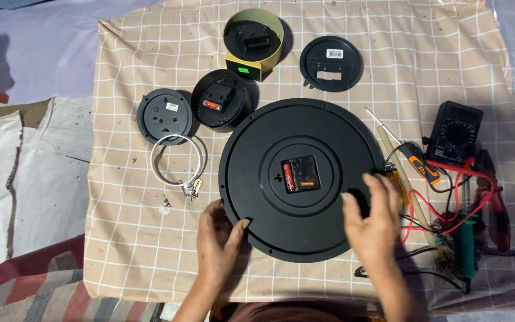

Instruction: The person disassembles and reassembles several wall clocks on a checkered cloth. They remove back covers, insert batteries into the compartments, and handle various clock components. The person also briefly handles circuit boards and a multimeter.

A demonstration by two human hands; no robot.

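On the beige checked cloth [120, 238] lies a large round black wall clock [302, 179], face down, with its movement box [301, 174] in the centre and a red-ended battery at the left side of the box. The clock is directly in front of both hands. The left hand [219, 244] grips the lower left rim, thumb on the back and fingers closed under the edge. The right hand [372, 223] rests on the lower right part of the back, fingers spread and not closed on anything, so both are equally near. Behind are a yellow-rimmed clock [253, 45] with a small green sticker, and a black cover [331, 62] bearing a white rectangular label. A black multimeter [455, 132] lies at the right.
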